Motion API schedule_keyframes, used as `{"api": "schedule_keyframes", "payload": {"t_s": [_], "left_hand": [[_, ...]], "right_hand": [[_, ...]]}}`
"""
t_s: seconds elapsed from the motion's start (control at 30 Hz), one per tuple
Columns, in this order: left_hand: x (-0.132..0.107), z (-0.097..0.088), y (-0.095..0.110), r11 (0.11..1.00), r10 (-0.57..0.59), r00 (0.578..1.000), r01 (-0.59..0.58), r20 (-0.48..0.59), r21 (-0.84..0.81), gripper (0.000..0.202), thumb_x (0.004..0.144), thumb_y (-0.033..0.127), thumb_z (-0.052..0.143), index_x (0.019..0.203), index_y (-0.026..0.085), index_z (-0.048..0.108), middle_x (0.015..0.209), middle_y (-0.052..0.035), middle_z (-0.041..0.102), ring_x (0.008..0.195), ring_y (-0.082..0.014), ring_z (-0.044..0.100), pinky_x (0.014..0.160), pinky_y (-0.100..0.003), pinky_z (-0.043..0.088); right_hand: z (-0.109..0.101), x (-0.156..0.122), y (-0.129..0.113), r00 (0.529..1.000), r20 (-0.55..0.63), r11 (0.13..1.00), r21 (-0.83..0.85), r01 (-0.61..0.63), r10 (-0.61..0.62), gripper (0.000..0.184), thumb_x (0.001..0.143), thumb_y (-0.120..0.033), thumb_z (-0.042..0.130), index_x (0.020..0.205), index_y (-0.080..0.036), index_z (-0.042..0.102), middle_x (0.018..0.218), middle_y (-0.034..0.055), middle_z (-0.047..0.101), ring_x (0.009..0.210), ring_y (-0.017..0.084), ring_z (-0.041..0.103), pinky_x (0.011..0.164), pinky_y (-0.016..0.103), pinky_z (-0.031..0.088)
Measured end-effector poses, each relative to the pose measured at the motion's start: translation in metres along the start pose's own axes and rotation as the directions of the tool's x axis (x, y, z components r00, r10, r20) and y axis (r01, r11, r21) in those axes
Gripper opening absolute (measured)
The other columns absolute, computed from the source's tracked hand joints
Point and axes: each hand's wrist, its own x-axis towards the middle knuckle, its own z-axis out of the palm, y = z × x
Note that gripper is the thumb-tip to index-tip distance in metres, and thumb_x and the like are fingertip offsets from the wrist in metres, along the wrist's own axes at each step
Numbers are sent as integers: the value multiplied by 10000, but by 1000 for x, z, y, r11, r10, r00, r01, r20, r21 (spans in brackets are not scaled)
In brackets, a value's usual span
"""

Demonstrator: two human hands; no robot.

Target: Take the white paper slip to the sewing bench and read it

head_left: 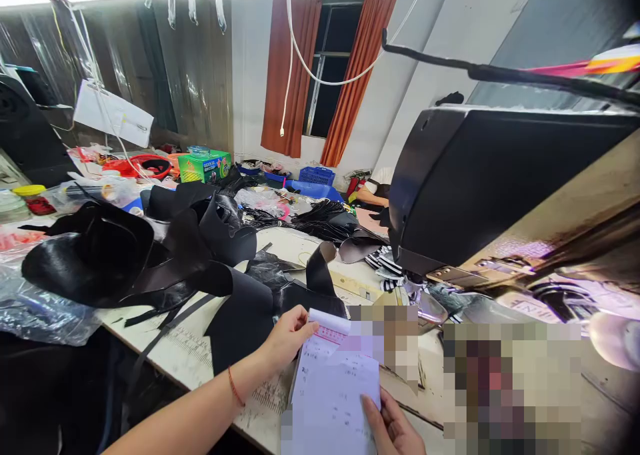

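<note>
Paper slip (333, 385) in both our hands, low at near edge of table (200, 348). Left hand (287, 338) pinches its top edge, folded over; right hand (393, 428) grips lower corner. We judge step as reading or checking slip; next move likely needs it held flat. Black leather pieces (200, 255) just beyond, sewing machine (480, 181) at right.

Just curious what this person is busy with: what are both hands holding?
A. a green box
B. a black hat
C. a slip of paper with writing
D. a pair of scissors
C: the left hand pinches the top edge of the paper and the right hand grips its lower edge; the green box sits far back on the table.
</note>
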Motion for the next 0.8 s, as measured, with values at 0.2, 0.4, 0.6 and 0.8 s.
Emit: {"api": "schedule_keyframes", "payload": {"t_s": [0.2, 0.4, 0.6, 0.8], "left_hand": [[1, 2, 0, 1000, -9, 1000, 9, 9, -5, 588, 688, 704, 697, 786, 176, 457, 701, 23, 485, 612, -123, 442, 561, -242, 327], [2, 1, -3, 1000, -1, 1000, 0, 4, 24, 588, 697, 708, 681, 792, 175, 452, 695, 24, 481, 611, -122, 434, 549, -240, 316], [-2, 0, -1, 998, 5, 1000, -5, 5, 63, 550, 733, 680, 666, 805, 170, 472, 721, 4, 525, 636, -135, 468, 565, -242, 328], [-2, 0, -4, 995, 29, 1000, -29, 3, 92, 537, 758, 673, 649, 810, 166, 480, 734, -4, 549, 643, -144, 488, 570, -248, 337]], "right_hand": [[-17, 13, 12, 984, 170, 997, -47, -54, 62, 816, 698, -644, 704, 1286, -109, 522, 1221, 138, 688, 1087, 281, 645, 892, 298, 559], [-8, 5, 6, 995, 90, 999, -16, -37, 38, 732, 666, -654, 718, 1180, -144, 607, 1128, 109, 731, 1049, 294, 665, 826, 303, 579], [7, -8, -4, 1000, -15, 1000, 4, 24, -24, 677, 651, -688, 699, 1084, -175, 619, 1132, 103, 729, 1085, 309, 648, 928, 347, 538], [4, -5, 0, 998, 49, 1000, -5, 31, -31, 733, 693, -691, 662, 1186, -156, 576, 1191, 114, 699, 1109, 281, 626, 957, 322, 494]]}}
